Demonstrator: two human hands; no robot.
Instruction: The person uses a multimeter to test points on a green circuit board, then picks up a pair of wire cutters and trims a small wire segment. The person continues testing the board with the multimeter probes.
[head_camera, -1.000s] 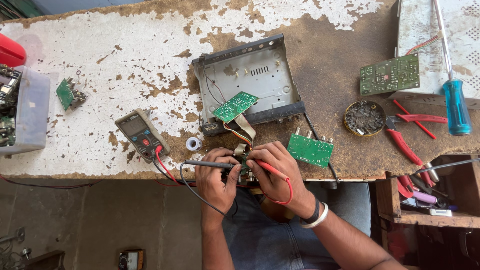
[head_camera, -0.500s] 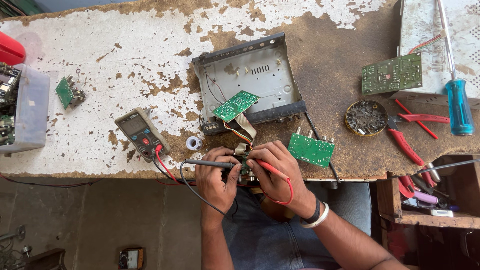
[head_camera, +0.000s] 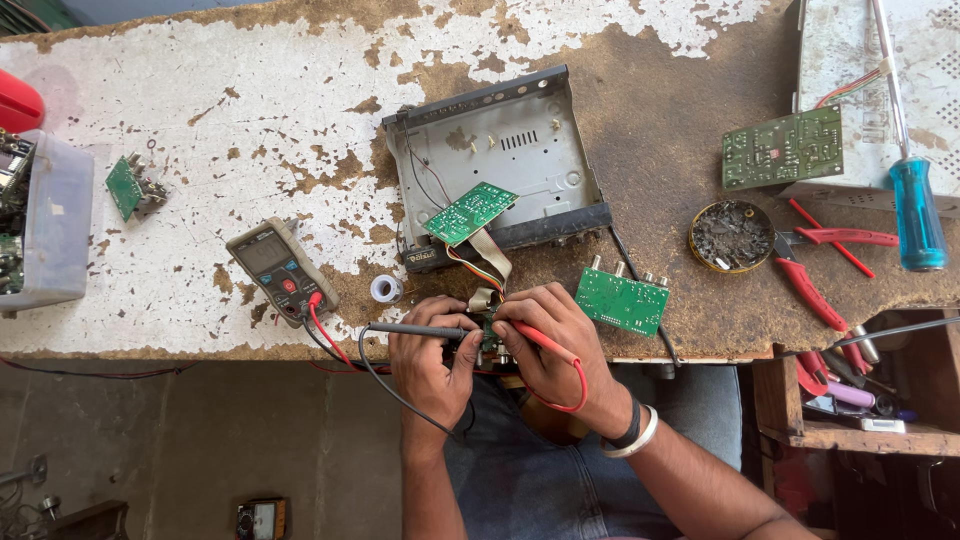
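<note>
I'm seeing a workbench (head_camera: 200, 100) showing flaking white paint over brown board. The multimeter (head_camera: 281, 270) is looking grey-brown with a red dial centre. I'm noting a black probe (head_camera: 415, 329) in the left hand (head_camera: 430, 365) and a red probe (head_camera: 545, 343) in the right hand (head_camera: 550, 345). Green circuit boards (head_camera: 621, 299) are lying around the grey metal chassis (head_camera: 500, 160). Pliers (head_camera: 815, 270) are showing red handles, the screwdriver (head_camera: 917, 212) a blue one. The tin (head_camera: 731, 236) is looking yellow-rimmed, dark inside. Right wrist is wearing black and silver bands (head_camera: 633, 431).

You have 1 view — the head camera looks steeply down, fairly near, onto the bench (head_camera: 200, 120).
</note>
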